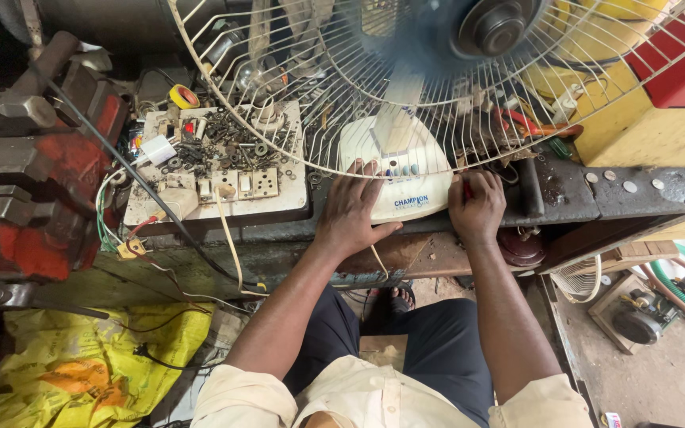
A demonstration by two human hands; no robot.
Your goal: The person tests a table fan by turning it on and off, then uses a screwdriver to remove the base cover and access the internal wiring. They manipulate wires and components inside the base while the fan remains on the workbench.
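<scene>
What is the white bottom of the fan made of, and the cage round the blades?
The fan base looks like smooth, slightly glossy white plastic: rounded moulded shape. The cage seems thin metal wire, pale coated, with shiny highlights. The left hand rests on the base.

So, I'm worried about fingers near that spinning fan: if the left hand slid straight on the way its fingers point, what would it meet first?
Probably the row of small buttons on the white plastic fan base under the left hand, then the white wire fan guard; depth is unclear.

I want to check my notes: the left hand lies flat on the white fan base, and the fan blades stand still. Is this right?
Not quite. The head view shows the left hand flat on the white fan base, but the fan blades are blurred, so they are spinning.
</scene>
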